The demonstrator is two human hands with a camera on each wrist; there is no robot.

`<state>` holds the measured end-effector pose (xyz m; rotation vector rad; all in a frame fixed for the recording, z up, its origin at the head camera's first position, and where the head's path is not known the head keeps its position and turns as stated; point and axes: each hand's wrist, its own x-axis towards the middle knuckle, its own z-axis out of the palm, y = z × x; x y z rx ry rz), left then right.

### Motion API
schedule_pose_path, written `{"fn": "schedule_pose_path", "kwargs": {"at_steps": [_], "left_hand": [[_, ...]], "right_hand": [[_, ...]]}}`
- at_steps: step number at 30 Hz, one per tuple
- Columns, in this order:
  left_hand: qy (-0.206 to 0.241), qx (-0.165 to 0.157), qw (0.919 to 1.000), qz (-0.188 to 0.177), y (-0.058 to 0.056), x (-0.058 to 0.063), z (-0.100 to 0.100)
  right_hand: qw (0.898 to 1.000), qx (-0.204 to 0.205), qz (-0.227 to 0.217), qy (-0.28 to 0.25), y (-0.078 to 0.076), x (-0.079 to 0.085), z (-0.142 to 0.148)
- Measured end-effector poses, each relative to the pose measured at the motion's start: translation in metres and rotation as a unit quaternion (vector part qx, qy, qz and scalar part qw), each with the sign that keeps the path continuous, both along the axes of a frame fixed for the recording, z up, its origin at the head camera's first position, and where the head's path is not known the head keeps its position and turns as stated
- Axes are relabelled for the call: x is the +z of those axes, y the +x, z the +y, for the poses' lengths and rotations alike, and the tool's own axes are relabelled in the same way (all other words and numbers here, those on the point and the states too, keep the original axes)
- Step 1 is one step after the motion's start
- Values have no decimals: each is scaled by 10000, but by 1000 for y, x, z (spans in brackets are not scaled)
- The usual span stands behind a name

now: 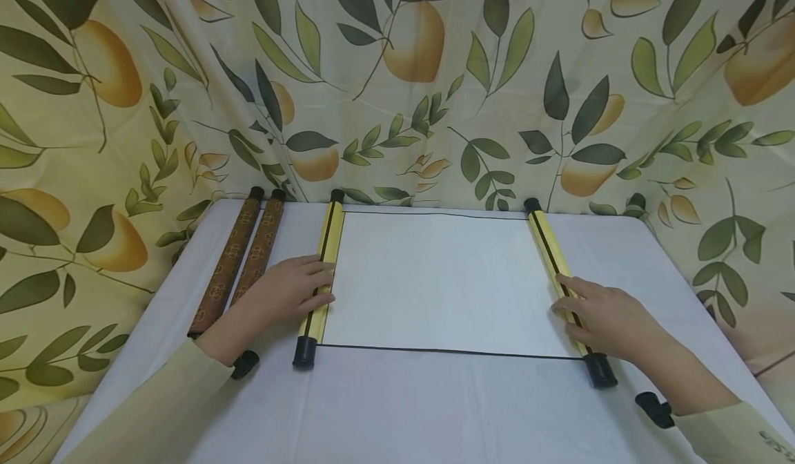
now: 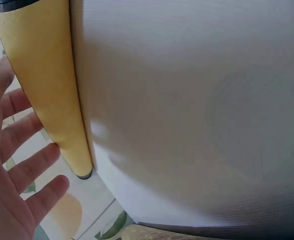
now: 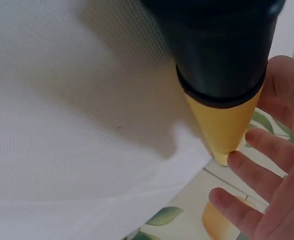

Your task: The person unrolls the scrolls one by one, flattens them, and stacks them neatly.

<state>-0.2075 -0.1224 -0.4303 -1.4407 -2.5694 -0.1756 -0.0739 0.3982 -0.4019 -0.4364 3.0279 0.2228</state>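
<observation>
Well, your worktop (image 1: 447, 416) is draped in white cloth, and that cloth could ruck up if you drag anything across it, pulling whatever lies on top askew. The white sheet (image 1: 441, 277) lies spread out in the middle, its far edge close to the back of the worktop; push it away from you and the far ends could tip over that side. It may also spring back into a curl if both sides are let go (paper or fabric, I cannot tell). To its left, two brown rods (image 1: 226, 271) lie side by side, partly under your left forearm (image 1: 168, 388); a careless sweep of that arm would likely set them rolling. At the sheet's sides, uneven pressure on the left roller (image 1: 332, 233) or right roller (image 1: 549, 243) could skew or crease it. Your left hand (image 1: 301, 284) and right hand (image 1: 611, 315) lie against them with fingers stretched out and loose, gripping neither, so a roller might slip. Smallest, the round black end caps (image 1: 304, 353) would offer little to stop that turning.
</observation>
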Motion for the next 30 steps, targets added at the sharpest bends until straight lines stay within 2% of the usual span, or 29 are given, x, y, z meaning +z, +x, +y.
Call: {"fn": "schedule_pose_path", "kwargs": {"at_steps": [4,9,15,22,30], "left_hand": [[53,-48,9999,91,0,-1,-2],[185,-12,9996,200,1,0,-5],[56,283,9995,107,-2,-4,-8],[4,332,9994,53,0,-4,-12],[-31,502,9987,-103,4,0,-13]], "right_hand": [[9999,103,114,-37,1,-1,4],[10000,11,22,-12,3,-1,8],[10000,-54,39,-13,6,-2,13],[9999,25,121,-79,6,0,17],[9997,-228,-67,-12,6,-1,21]]}}
